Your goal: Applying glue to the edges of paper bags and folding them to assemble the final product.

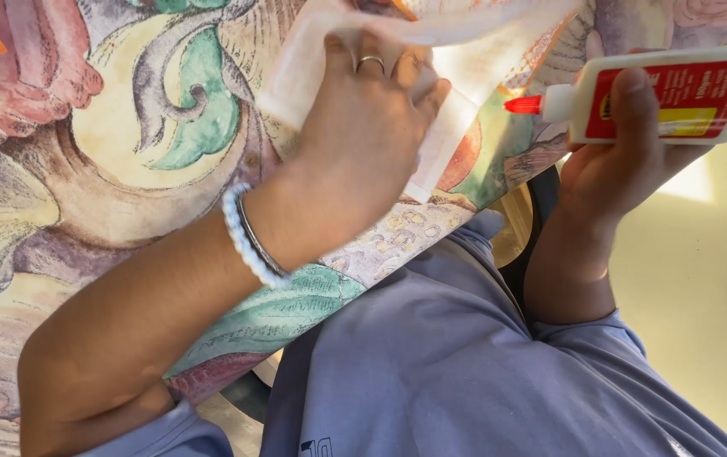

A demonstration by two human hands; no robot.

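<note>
Left hand: upper middle of the frame, fingers curled over a pale folded paper piece, pressing or gripping it against the table; blurred, so the exact hold is unclear.
Right hand: upper right, closed around a white glue bottle with a red label.
Bottle axis: lies nearly level, long axis left to right, red nozzle pointing left at the paper.
Key relation: the nozzle tip is just right of the paper's right edge, near but apart; the paper lies left of the right hand and under the left.
Wrist: a bracelet on the left forearm.
Table: patterned cloth with scrolls in cream, green and pink, filling the left half.
Lower frame: grey-blue shirt.
</note>
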